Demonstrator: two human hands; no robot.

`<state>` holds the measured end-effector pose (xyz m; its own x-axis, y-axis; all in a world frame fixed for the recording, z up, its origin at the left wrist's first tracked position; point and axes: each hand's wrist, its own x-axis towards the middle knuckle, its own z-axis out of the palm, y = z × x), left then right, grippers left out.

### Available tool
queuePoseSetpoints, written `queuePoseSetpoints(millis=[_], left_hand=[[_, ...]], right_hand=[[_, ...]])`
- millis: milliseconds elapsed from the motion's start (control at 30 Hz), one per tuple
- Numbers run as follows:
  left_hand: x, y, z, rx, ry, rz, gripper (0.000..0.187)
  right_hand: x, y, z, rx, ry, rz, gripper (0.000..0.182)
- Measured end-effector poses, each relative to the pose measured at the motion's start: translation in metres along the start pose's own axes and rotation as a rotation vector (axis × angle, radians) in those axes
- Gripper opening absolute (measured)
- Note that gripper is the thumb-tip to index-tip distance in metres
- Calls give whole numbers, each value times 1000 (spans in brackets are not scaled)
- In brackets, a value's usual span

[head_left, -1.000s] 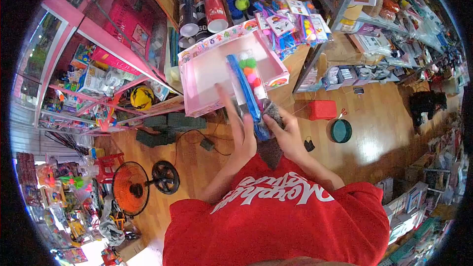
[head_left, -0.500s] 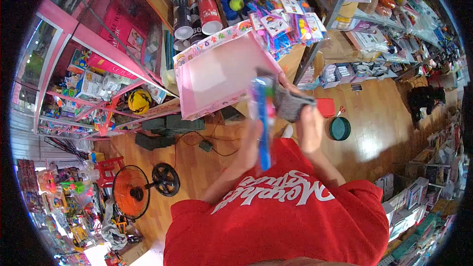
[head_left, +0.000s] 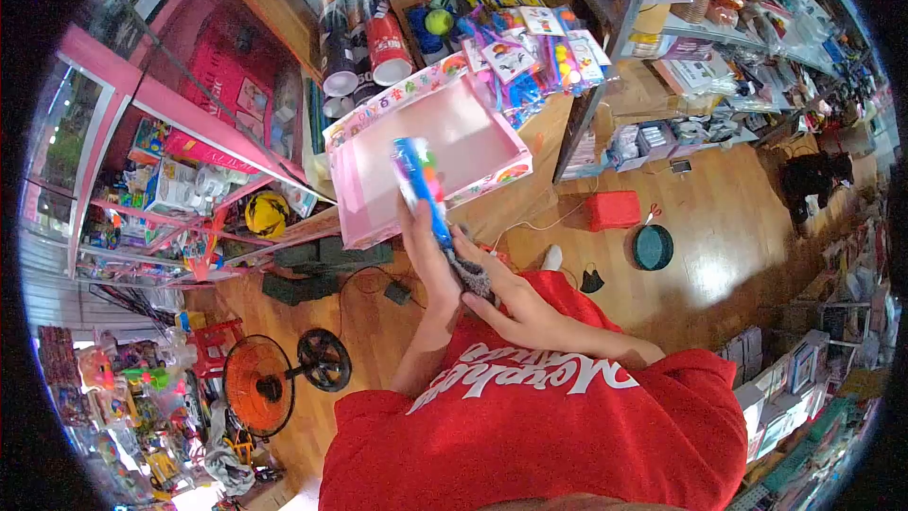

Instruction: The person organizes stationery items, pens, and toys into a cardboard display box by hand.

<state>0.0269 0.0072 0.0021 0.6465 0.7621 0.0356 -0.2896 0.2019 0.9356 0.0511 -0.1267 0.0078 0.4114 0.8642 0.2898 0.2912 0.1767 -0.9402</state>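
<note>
Toy packet [head_left: 422,187]: light, crinkly, likely slippery; left hand [head_left: 427,251] clamped low; right hand [head_left: 501,295] clutching grey cloth [head_left: 470,272].

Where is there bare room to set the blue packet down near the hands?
The pink tray looks bare inside, open just beyond the blue packet that the left hand holds; the right hand holds a grey cloth. The wooden counter shows a bare strip below the tray. Behind the tray it is crowded: hanging toy packs and paper rolls.
</note>
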Motion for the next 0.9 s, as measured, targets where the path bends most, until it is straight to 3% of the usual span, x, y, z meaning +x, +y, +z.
queuePoseSetpoints(millis=[133, 233, 367, 400, 500, 533, 667, 733, 900], left_hand=[[6, 0, 23, -108, 67, 177, 61], [5, 8, 37, -334, -158, 115, 63], [9, 9, 39, -24, -271, 172, 62], [8, 12, 40, -49, -223, 122, 64], [8, 4, 26, 89, -443, 54, 68], [9, 1, 21, 62, -472, -104, 67], [11, -1, 19, 153, -248, 26, 61], [27, 6, 15, 283, -234, -4, 59], [75, 20, 37, 633, -188, 219, 53]], right_hand=[[-10, 19, 0, 84, 76, 164, 36], [-12, 20, -18, 67, 128, 242, 21], [-18, 33, -53, 15, 219, 283, 13], [-19, 31, -62, -3, 225, 229, 12], [-15, 29, -82, 50, 204, 255, 13], [-11, 26, -86, 48, 144, 255, 15], [13, 9, -107, -138, -113, 209, 22], [18, 6, -117, -205, -176, 215, 27], [17, 29, -133, -177, -178, 300, 29]])
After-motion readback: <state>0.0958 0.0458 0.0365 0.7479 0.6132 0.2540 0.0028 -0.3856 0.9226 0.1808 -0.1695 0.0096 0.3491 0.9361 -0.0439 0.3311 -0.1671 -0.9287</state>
